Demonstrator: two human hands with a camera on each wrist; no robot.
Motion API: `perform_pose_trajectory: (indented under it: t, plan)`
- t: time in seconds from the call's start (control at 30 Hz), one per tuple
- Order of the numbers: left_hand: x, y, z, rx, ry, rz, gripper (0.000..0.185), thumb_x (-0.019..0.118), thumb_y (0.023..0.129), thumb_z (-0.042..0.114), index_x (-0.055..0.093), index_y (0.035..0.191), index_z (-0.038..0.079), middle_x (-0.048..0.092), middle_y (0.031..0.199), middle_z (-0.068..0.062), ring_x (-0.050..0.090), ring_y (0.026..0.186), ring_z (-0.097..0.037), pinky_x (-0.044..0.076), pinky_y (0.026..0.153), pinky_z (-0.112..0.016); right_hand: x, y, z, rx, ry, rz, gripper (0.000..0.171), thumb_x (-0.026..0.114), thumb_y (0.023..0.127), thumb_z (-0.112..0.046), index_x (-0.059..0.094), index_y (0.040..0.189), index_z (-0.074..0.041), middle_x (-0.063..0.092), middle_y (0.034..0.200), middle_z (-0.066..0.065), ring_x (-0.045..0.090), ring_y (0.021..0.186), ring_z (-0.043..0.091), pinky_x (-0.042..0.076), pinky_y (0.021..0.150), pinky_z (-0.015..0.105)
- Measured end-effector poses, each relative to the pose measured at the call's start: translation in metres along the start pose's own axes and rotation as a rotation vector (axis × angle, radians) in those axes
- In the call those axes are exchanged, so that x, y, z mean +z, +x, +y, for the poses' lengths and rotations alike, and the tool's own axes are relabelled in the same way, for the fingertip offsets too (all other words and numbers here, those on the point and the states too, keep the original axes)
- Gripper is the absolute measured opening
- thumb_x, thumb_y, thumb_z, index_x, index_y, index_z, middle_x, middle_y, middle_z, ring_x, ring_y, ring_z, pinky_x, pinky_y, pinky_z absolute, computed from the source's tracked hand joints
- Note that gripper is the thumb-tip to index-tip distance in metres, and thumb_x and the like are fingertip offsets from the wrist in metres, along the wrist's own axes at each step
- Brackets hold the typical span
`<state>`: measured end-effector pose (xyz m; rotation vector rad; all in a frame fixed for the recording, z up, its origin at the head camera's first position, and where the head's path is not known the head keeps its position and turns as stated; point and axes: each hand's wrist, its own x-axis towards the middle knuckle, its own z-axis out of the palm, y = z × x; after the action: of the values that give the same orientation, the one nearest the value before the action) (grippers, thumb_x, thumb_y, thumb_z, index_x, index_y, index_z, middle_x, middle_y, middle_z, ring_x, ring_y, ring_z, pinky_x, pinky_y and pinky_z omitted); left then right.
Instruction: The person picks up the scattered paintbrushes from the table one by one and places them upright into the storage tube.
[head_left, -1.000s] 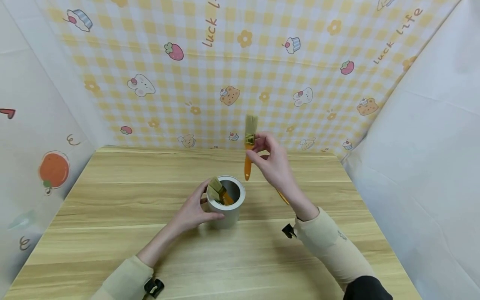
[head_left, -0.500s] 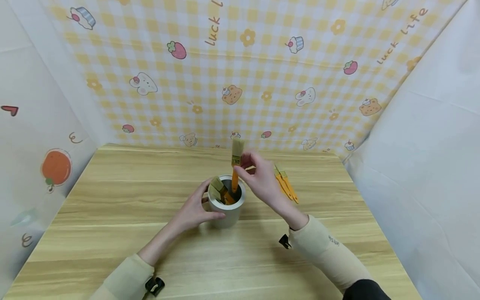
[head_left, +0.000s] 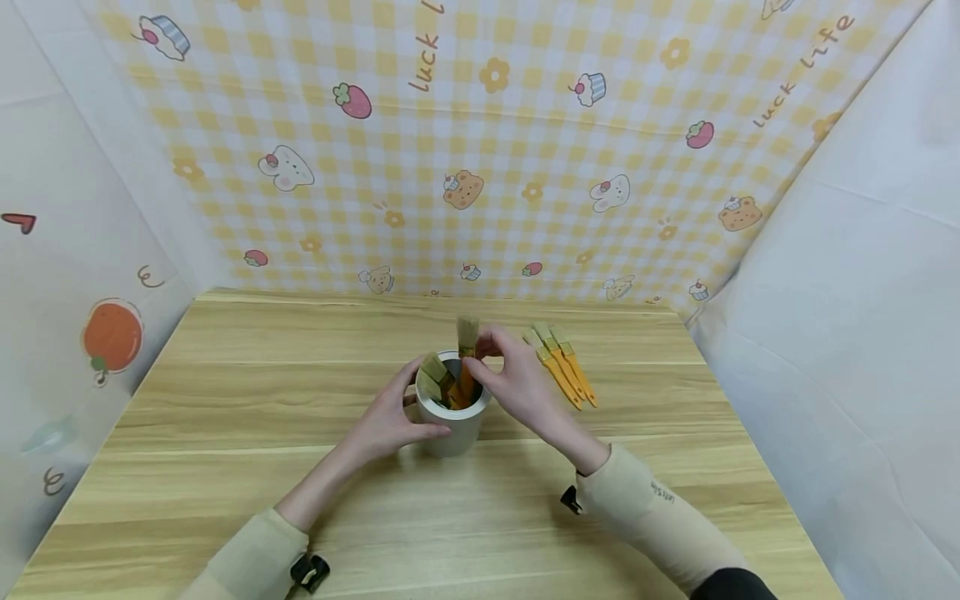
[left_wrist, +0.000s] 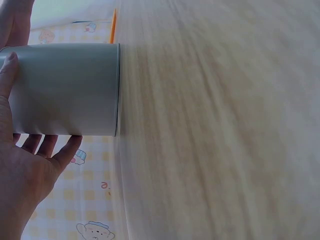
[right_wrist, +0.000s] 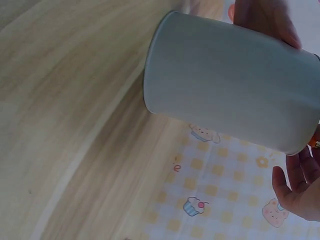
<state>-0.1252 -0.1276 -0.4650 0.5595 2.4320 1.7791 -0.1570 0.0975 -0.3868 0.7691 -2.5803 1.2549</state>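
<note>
A grey cylindrical cup [head_left: 452, 425] stands upright near the middle of the wooden table [head_left: 225, 467]. My left hand [head_left: 390, 417] curls round its left side; the left wrist view shows the thumb and fingers [left_wrist: 47, 147] wrapped round the cup [left_wrist: 65, 90]. My right hand [head_left: 501, 372] is just above the cup's rim and pinches an orange-handled brush [head_left: 467, 335]. That brush stands bristles up with its handle inside the cup. Two more brushes [head_left: 435, 375] lean inside at the left. In the right wrist view the cup [right_wrist: 230, 85] fills the frame.
Three orange-handled brushes [head_left: 560, 371] lie side by side on the table, just right of the cup. A yellow checked cloth [head_left: 480, 150] backs the table and white sheets close both sides.
My right hand has come down and left, lowering the brush from above the table's far side until its handle went into the cup. The left hand has kept its hold on the cup.
</note>
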Motion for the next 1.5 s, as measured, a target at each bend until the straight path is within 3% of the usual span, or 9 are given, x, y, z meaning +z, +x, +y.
perform_pose_trajectory:
  t: [0.27,0.7,1.1,1.5]
  plan:
    - [0.0,0.0,0.001,0.008,0.001,0.004,0.104,0.094,0.074,0.022,0.033,0.159,0.024,0.045,0.157,-0.008,0.046,0.144,-0.036,0.049,0.114,-0.058,0.003,-0.001,0.008,-0.042,-0.005,0.075,0.018,0.073,0.095,-0.01,0.068,0.112,-0.006,0.073,0.111,0.011,0.068,0.105,0.027,0.062,0.093,0.044]
    - [0.001,-0.001,0.002,-0.019,0.003,0.011,0.106,0.095,0.073,0.023,0.033,0.159,0.024,0.043,0.159,-0.009,0.047,0.144,-0.039,0.048,0.114,-0.059,-0.029,0.006,0.033,0.102,0.09,0.103,0.03,0.066,0.101,-0.014,0.064,0.129,-0.003,0.071,0.122,0.016,0.07,0.108,0.03,0.063,0.092,0.048]
    - [0.002,0.0,0.002,-0.018,0.004,0.013,0.107,0.095,0.072,0.021,0.033,0.159,0.022,0.042,0.16,-0.01,0.044,0.146,-0.039,0.048,0.115,-0.058,-0.053,-0.003,0.083,0.22,-0.026,0.077,0.035,0.064,0.101,-0.01,0.061,0.136,-0.003,0.07,0.122,0.022,0.069,0.107,0.034,0.063,0.088,0.051]
    - [0.001,0.001,0.002,-0.029,0.001,0.01,0.107,0.095,0.072,0.02,0.032,0.159,0.02,0.042,0.16,-0.01,0.043,0.147,-0.039,0.046,0.116,-0.059,-0.054,-0.013,0.125,0.293,-0.125,-0.009,0.043,0.066,0.099,-0.008,0.056,0.14,0.002,0.069,0.123,0.028,0.071,0.106,0.04,0.062,0.093,0.054]
